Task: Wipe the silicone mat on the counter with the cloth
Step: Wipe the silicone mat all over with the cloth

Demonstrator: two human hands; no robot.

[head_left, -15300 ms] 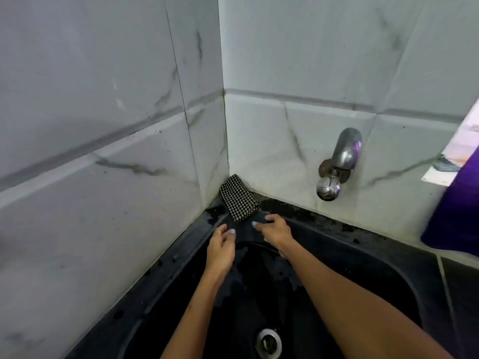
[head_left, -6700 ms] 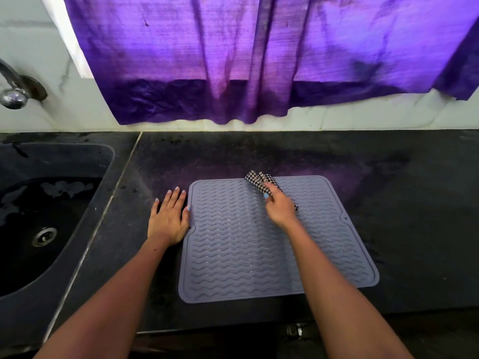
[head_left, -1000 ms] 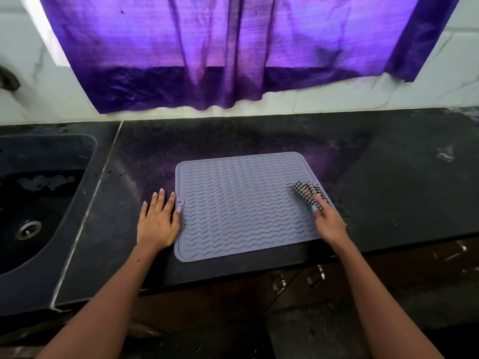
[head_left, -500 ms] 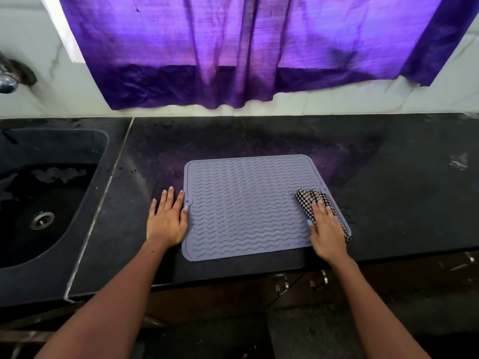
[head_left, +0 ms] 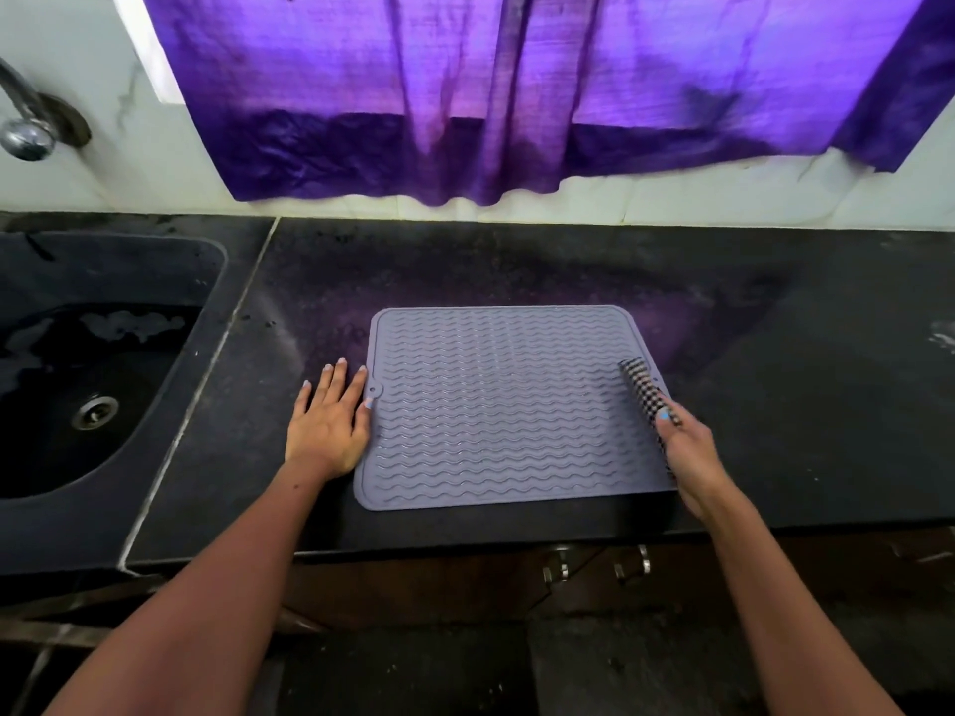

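Head view: left hand [head_left: 330,423] lies flat, fingers straight, pinning the mat [head_left: 509,405]; right hand [head_left: 690,447] grips the cloth [head_left: 641,387] at its right edge for wiping.

The right hand [head_left: 687,447] has tipped onto its edge at the mat's [head_left: 506,405] right edge, lifting the cloth [head_left: 641,387] upright.

Grey silicone mat [head_left: 496,405]: matt, wavy raised ribs. Black-and-white checked woven cloth [head_left: 643,392]. Black speckled stone desk [head_left: 775,354]: dull sheen. Chrome metal tap [head_left: 23,131]: glossy. Purple fabric curtain [head_left: 517,85]: creased.
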